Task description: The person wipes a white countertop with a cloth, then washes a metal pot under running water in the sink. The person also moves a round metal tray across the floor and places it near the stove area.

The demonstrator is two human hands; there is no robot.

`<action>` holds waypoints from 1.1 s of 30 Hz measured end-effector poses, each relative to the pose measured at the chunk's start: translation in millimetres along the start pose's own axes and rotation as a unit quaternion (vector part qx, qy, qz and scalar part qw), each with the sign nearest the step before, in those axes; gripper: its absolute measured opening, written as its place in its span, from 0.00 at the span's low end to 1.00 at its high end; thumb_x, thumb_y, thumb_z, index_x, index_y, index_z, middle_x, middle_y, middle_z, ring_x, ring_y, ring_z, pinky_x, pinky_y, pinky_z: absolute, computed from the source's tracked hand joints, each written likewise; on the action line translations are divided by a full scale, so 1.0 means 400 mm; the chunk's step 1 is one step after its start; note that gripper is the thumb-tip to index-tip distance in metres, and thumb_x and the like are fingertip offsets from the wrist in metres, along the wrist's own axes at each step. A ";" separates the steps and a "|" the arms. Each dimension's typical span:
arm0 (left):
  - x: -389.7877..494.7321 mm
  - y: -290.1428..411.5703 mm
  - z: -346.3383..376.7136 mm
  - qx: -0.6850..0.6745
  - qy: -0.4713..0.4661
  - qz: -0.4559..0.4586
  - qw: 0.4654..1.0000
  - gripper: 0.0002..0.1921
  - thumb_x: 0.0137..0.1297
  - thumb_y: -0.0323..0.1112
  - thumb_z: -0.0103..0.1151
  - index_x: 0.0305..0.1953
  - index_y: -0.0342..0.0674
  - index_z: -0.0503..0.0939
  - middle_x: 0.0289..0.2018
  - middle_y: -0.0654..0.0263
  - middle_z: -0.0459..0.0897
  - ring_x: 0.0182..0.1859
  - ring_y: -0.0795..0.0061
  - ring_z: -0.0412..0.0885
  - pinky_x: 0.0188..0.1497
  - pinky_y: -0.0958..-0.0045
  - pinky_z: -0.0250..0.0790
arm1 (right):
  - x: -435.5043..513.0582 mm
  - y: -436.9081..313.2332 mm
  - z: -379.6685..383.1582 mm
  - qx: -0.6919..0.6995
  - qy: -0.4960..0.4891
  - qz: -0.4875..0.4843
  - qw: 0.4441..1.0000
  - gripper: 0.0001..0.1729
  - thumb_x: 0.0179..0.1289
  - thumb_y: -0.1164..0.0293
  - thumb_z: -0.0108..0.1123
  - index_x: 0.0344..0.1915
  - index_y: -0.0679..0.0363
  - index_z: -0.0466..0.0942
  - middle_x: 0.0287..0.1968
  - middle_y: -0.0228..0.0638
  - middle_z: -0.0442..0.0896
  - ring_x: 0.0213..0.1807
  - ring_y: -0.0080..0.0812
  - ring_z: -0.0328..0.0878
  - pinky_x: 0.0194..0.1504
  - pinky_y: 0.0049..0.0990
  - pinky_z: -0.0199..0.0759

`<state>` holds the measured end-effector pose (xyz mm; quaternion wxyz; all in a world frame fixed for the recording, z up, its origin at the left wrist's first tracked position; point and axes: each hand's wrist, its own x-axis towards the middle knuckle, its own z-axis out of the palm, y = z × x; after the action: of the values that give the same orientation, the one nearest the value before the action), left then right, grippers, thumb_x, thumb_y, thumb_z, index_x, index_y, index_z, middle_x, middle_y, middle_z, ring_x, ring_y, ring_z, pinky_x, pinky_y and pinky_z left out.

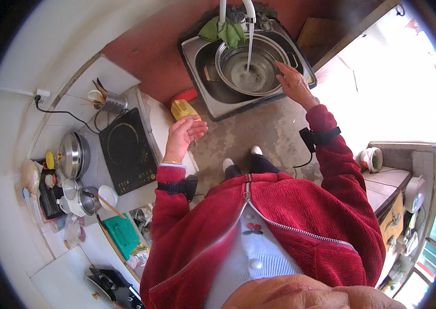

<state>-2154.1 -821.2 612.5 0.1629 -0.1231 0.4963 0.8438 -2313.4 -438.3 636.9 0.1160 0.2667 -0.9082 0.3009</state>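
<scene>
Water runs from a white faucet into a large metal pot standing in the sink. My right hand is at the pot's right rim, fingers apart and holding nothing; whether a fingertip touches the rim I cannot tell. Away from the sink, to its lower left, my left hand is raised with the palm turned up and nothing in it. Just beyond its fingers stands a yellow plastic container, beside a red object. A green cloth hangs at the faucet pipe, partly over the pot's rim.
On the left counter lie a black induction cooktop, a perforated metal utensil holder, a lidded metal pan and a white bowl. Below is a green plastic basket. A white bucket stands on the right-hand counter.
</scene>
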 end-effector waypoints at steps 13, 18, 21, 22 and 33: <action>0.313 -0.010 0.081 -0.047 0.123 0.027 0.991 0.23 0.71 0.32 0.52 0.63 0.30 0.63 0.59 0.49 0.71 0.61 0.56 0.70 0.57 0.52 0.74 | 0.472 0.287 0.116 -0.175 0.030 -0.160 0.971 0.33 0.61 0.75 0.54 0.67 0.60 0.62 0.68 0.44 0.65 0.69 0.47 0.63 0.66 0.41 0.63; 0.390 -0.014 0.096 -0.048 0.186 0.030 0.981 0.21 0.72 0.32 0.49 0.62 0.31 0.61 0.62 0.45 0.66 0.66 0.50 0.64 0.61 0.46 0.69 | 0.507 0.332 0.160 -0.178 0.000 -0.176 0.968 0.36 0.57 0.76 0.56 0.67 0.59 0.62 0.69 0.42 0.65 0.71 0.45 0.61 0.66 0.42 0.64; 0.413 -0.012 0.096 -0.064 0.182 0.034 0.981 0.19 0.71 0.31 0.49 0.60 0.32 0.64 0.57 0.47 0.71 0.63 0.51 0.68 0.60 0.47 0.70 | 0.480 0.351 0.162 -0.177 -0.038 -0.132 0.975 0.38 0.55 0.77 0.56 0.68 0.58 0.61 0.70 0.41 0.64 0.71 0.44 0.61 0.65 0.42 0.66; 0.419 -0.008 0.095 -0.067 0.184 0.034 0.980 0.19 0.71 0.31 0.50 0.59 0.32 0.64 0.55 0.47 0.72 0.62 0.51 0.69 0.60 0.47 0.71 | 0.470 0.358 0.161 -0.187 -0.057 -0.121 0.973 0.38 0.55 0.77 0.56 0.68 0.58 0.60 0.70 0.41 0.64 0.71 0.43 0.61 0.65 0.42 0.66; 0.449 0.006 0.061 -0.058 0.198 0.014 0.978 0.14 0.69 0.31 0.54 0.53 0.35 0.69 0.45 0.55 0.79 0.50 0.61 0.77 0.55 0.52 0.75 | 0.405 0.423 0.109 0.001 -0.109 -0.070 0.992 0.32 0.64 0.67 0.52 0.67 0.63 0.62 0.61 0.52 0.73 0.60 0.51 0.73 0.59 0.44 0.69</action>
<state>-2320.9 -773.3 559.5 0.0419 -0.2901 0.4702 0.8324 -2544.1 -417.5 580.7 0.0369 0.3607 -0.8942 0.2625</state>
